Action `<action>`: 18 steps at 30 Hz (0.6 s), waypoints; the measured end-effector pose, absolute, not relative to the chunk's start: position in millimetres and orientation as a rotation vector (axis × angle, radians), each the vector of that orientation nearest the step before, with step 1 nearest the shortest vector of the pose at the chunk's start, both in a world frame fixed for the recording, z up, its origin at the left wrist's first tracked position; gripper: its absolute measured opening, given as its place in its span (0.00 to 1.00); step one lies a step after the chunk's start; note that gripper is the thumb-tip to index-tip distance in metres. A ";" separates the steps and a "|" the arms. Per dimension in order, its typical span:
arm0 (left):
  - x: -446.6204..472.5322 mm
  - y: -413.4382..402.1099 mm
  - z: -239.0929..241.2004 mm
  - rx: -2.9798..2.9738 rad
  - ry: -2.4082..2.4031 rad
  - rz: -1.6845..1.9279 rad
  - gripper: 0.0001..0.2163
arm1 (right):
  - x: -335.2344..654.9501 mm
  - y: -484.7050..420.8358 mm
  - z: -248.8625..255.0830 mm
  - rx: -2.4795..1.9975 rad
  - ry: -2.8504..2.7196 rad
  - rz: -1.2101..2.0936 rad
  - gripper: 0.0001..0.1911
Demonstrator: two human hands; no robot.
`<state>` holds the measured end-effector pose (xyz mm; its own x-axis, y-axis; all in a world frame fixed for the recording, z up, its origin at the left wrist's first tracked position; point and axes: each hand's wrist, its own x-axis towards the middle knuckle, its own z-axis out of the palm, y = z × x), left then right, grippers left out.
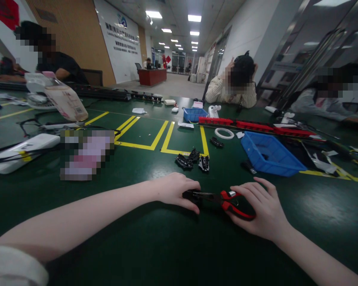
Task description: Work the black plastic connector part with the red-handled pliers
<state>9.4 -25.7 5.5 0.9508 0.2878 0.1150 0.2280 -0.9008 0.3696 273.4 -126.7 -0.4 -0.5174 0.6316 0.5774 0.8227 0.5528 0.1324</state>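
My left hand (176,190) is closed around a small black part (191,194), most of which its fingers hide. My right hand (258,208) grips a pair of red-and-black needle-nose pliers (231,202) by the handles. The jaws point left and reach the black part; whether they pinch it cannot be made out. Just beyond my hands, several small black plastic parts (184,161) lie together on the dark green table (149,250). Another black part (216,142) rests a little farther back.
To the right stands a blue bin (271,155), with a smaller blue bin (194,114) farther back. A long red strip (250,125) and a white ring (224,133) lie nearby. On the left are a phone (88,155), a white power bank (26,151) and a bottle (67,99). People sit across the table.
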 end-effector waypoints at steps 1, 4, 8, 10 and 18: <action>9.6 -25.7 5.1 2.748 0.376 0.240 0.21 | 274.1 -126.0 -0.7 -1.188 -2.327 -0.529 0.22; 10.0 -26.1 4.9 2.759 0.375 0.246 0.20 | 276.4 -124.3 -1.3 -1.212 -2.358 -0.493 0.24; 10.0 -26.5 5.2 2.764 0.365 0.246 0.20 | 277.7 -124.2 -2.3 -1.227 -2.367 -0.451 0.23; 10.0 -26.3 5.2 2.762 0.359 0.247 0.20 | 277.4 -124.7 -3.0 -1.233 -2.376 -0.421 0.23; 10.4 -26.4 6.9 2.770 0.376 0.219 0.19 | 277.3 -125.9 -5.4 -1.216 -2.397 -0.326 0.22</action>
